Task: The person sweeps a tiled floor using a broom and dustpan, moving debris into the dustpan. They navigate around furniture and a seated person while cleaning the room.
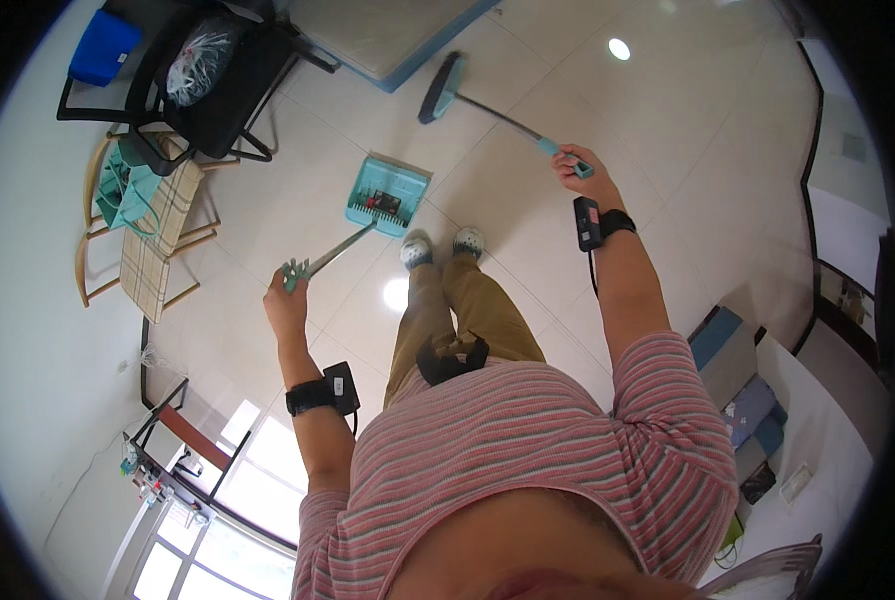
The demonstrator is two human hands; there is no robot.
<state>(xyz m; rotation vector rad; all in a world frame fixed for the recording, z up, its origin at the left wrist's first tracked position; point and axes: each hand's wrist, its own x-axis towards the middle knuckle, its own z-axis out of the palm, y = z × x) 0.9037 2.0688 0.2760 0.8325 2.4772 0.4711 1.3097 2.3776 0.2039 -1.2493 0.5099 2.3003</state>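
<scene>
My left hand (287,296) grips the green end of a long metal handle, whose teal dustpan (389,180) rests on the tiled floor ahead of my feet. Inside the pan lie a dark object (384,202) and a small red one, near its row of comb teeth. With my right hand (584,171) I hold the teal grip of a broom. The broom's head (442,88), with dark bristles, is beyond the dustpan and to its right, apart from it. Both my wrists wear black straps with small boxes.
A black chair (222,112) bearing a plastic bag stands at upper left, near wooden chairs (163,217) with plaid seats and a teal bag. A mattress-like blue-edged piece (395,37) is at the top. A cushioned seat (729,360) lies at right.
</scene>
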